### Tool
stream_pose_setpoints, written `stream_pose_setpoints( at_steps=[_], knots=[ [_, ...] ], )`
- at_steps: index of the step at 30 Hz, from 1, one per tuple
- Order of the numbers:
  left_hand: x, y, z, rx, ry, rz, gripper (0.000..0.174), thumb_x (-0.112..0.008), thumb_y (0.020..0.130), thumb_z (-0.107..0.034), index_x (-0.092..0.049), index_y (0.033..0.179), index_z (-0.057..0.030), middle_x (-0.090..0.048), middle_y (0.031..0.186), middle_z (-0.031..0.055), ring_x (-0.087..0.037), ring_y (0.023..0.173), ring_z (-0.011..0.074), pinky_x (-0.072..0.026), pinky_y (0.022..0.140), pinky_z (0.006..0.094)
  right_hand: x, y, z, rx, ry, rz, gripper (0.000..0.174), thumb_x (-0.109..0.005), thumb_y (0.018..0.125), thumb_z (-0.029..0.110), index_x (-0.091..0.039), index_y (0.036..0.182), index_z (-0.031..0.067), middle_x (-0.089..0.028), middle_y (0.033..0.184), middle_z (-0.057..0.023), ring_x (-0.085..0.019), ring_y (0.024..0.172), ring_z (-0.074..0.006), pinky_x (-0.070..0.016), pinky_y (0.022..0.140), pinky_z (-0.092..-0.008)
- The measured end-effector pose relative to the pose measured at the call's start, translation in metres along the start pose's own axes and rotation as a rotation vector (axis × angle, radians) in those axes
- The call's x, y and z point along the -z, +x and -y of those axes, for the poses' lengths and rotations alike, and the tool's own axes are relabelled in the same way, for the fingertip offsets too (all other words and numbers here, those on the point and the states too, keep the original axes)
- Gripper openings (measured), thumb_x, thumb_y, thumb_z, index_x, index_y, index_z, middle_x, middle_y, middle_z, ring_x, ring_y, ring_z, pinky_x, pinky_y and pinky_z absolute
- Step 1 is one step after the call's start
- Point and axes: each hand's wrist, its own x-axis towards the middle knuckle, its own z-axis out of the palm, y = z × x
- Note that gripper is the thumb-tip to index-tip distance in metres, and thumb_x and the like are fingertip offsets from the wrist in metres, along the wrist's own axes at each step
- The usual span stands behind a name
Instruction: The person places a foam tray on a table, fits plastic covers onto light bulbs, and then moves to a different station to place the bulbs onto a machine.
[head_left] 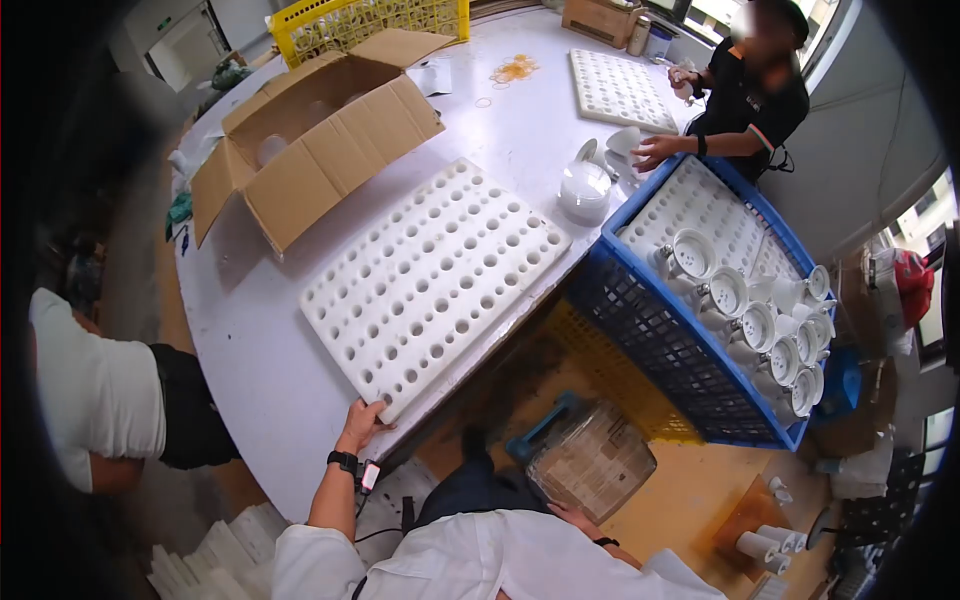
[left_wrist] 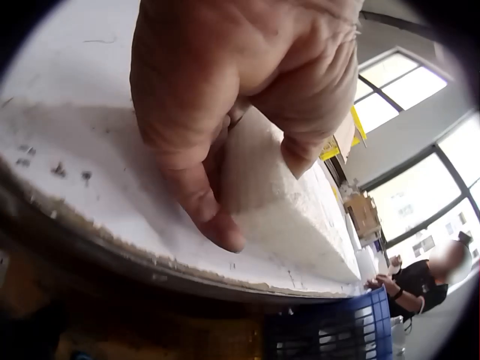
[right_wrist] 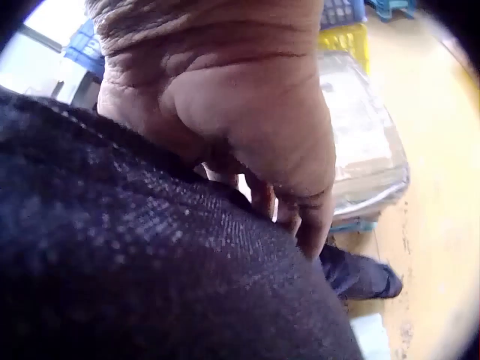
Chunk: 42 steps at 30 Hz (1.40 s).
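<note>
A thick white foam board [head_left: 430, 290] with rows of round holes lies on the white table. My left hand [head_left: 362, 425] grips its near corner. In the left wrist view, the thumb and fingers of that hand [left_wrist: 247, 82] straddle the board's edge [left_wrist: 262, 187], close above the tabletop. My right hand [head_left: 575, 520] hangs low beside my body. Up close in the right wrist view, the right hand [right_wrist: 240, 112] rests against my dark trousers [right_wrist: 150, 247], its fingers loosely bent, partly hidden by the cloth, and no object shows in it.
An open cardboard box [head_left: 330, 150] stands behind the board. To the right, a blue crate [head_left: 640, 320] carries white cups and another holed board. A person in black [head_left: 755, 100] handles white ware across the table [head_left: 230, 340]. A taped carton [head_left: 595, 460] sits on the floor.
</note>
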Motion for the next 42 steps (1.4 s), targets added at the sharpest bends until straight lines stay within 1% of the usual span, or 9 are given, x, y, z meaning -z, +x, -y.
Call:
stream_pose_setpoints(
  at_steps=[5, 13, 15, 20, 22, 23, 29, 36, 42],
  knots=[
    [-0.007, 0.004, -0.024, 0.029, 0.231, -0.043, 0.035, -0.057, 0.076, -0.013, -0.051, 0.103, 0.0077, -0.059, 0.091, 0.0150, -0.062, 0.073, 0.0264, -0.0570, 0.056, 0.0383, 0.031, 0.034, 0.081, -0.209, 0.013, -0.129, 0.051, -0.055, 0.085, 0.036, -0.050, 0.122, 0.0011, -0.055, 0.119, -0.0187, -0.053, 0.108, -0.0276, -0.0400, 0.093, -0.0326],
    [-0.006, -0.013, -0.049, 0.086, 0.593, -0.063, 0.042, -0.064, 0.073, -0.021, -0.053, 0.099, 0.0103, -0.062, 0.081, 0.0175, -0.062, 0.059, 0.0241, -0.0545, 0.051, 0.0338, 0.151, 0.108, 0.223, 0.311, -0.084, -0.550, 0.035, -0.061, 0.080, 0.018, -0.058, 0.108, -0.0022, -0.063, 0.102, -0.0161, -0.060, 0.094, -0.0219, -0.0461, 0.083, -0.0311],
    [0.006, -0.012, -0.046, -0.005, 0.942, -0.214, 0.047, -0.068, 0.070, -0.024, -0.055, 0.106, 0.0046, -0.063, 0.089, 0.0215, -0.063, 0.079, 0.0334, -0.0519, 0.069, 0.0398, 0.188, 0.117, 0.280, 0.435, -0.031, -0.632, 0.028, -0.059, 0.081, 0.011, -0.059, 0.105, -0.0033, -0.063, 0.099, -0.0128, -0.060, 0.091, -0.0179, -0.0460, 0.081, -0.0286],
    [-0.021, -0.015, -0.062, -0.286, 0.851, -0.624, 0.075, -0.071, 0.067, -0.028, -0.037, 0.129, -0.0006, -0.042, 0.129, 0.0274, -0.044, 0.117, 0.0374, -0.0368, 0.096, 0.0421, 0.302, 0.165, 0.378, 0.499, -0.134, -0.864, 0.024, -0.055, 0.084, 0.007, -0.059, 0.105, -0.0041, -0.064, 0.083, -0.0067, -0.060, 0.074, -0.0110, -0.0474, 0.067, -0.0240],
    [-0.034, 0.007, -0.058, -0.645, 0.999, -0.618, 0.076, -0.070, 0.068, -0.026, -0.035, 0.131, -0.0006, -0.031, 0.138, 0.0253, -0.030, 0.127, 0.0399, -0.0286, 0.103, 0.0440, 0.368, 0.218, 0.383, 0.627, -0.110, -0.849, 0.027, -0.056, 0.084, 0.011, -0.060, 0.105, -0.0037, -0.066, 0.084, -0.0091, -0.061, 0.071, -0.0127, -0.0483, 0.067, -0.0248],
    [-0.041, 0.020, -0.057, -0.593, 0.938, -0.550, 0.076, -0.069, 0.069, -0.026, -0.034, 0.133, -0.0034, -0.021, 0.144, 0.0220, -0.015, 0.133, 0.0409, -0.0161, 0.107, 0.0498, 0.386, 0.226, 0.404, 0.564, -0.232, -0.876, 0.026, -0.057, 0.083, 0.012, -0.061, 0.106, -0.0006, -0.066, 0.086, -0.0109, -0.062, 0.073, -0.0142, -0.0487, 0.069, -0.0256],
    [-0.075, 0.033, -0.073, -0.284, 1.172, -0.601, 0.078, -0.072, 0.063, -0.030, -0.040, 0.131, -0.0117, -0.010, 0.148, 0.0176, -0.003, 0.136, 0.0368, -0.0022, 0.105, 0.0573, 0.513, 0.343, 0.430, 0.362, -0.611, -0.770, 0.035, -0.061, 0.075, 0.014, -0.060, 0.109, 0.0028, -0.063, 0.101, -0.0172, -0.061, 0.096, -0.0297, -0.0466, 0.085, -0.0348],
    [-0.084, 0.034, -0.079, -0.189, 1.161, -0.599, 0.081, -0.075, 0.059, -0.027, -0.041, 0.131, -0.0144, -0.010, 0.148, 0.0170, -0.005, 0.136, 0.0368, -0.0048, 0.106, 0.0566, 0.535, 0.411, 0.429, 0.276, -0.829, -0.365, 0.040, -0.069, 0.069, 0.018, -0.062, 0.107, 0.0098, -0.063, 0.100, -0.0172, -0.059, 0.096, -0.0323, -0.0463, 0.085, -0.0369],
    [-0.087, 0.032, -0.078, -0.189, 1.169, -0.584, 0.083, -0.074, 0.060, -0.027, -0.037, 0.133, -0.0119, -0.007, 0.149, 0.0169, -0.004, 0.136, 0.0370, -0.0042, 0.105, 0.0574, 0.534, 0.414, 0.441, 0.236, -0.941, -0.363, 0.037, -0.070, 0.068, 0.025, -0.063, 0.100, 0.0081, -0.063, 0.095, -0.0183, -0.059, 0.092, -0.0351, -0.0477, 0.081, -0.0401]
  ],
)
